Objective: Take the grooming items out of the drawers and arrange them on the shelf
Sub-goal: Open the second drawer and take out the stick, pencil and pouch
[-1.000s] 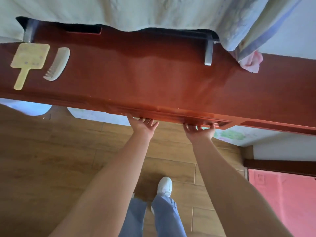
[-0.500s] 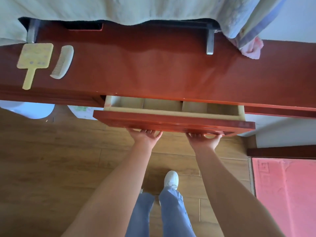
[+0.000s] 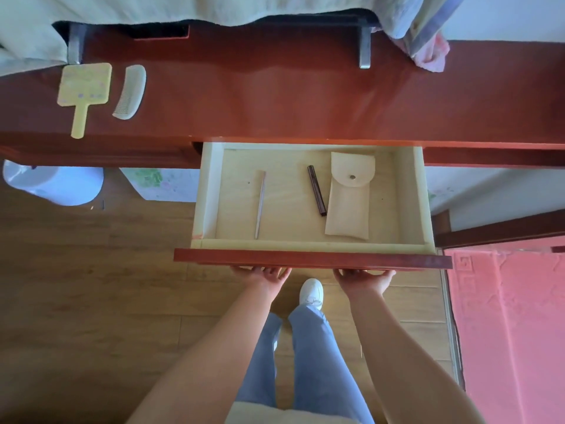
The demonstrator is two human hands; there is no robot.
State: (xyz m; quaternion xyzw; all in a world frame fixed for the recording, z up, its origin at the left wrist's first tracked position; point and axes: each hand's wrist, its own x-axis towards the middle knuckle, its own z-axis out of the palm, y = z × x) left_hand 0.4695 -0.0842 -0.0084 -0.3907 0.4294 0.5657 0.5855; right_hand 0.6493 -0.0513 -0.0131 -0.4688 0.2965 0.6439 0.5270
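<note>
A drawer (image 3: 312,260) with a red-brown front stands pulled far out from under the red-brown shelf top (image 3: 290,96). Inside it lie a thin pale stick (image 3: 260,203), a dark slim tube (image 3: 316,190) and a cream snap pouch (image 3: 350,195). My left hand (image 3: 263,275) and my right hand (image 3: 363,276) both grip the underside of the drawer front, fingers hidden beneath it. On the shelf's left end lie a yellow hand mirror (image 3: 83,90) and a pale comb (image 3: 130,91), side by side.
A light cloth (image 3: 183,9) hangs over the back of the shelf, with two grey brackets (image 3: 364,47) under it. A white bin (image 3: 52,185) stands on the wooden floor at left. A red mat (image 3: 513,332) lies at right. My legs and a white shoe are below the drawer.
The drawer went from shut to fully pulled out toward me, with both hands on its front, and its contents came into sight.
</note>
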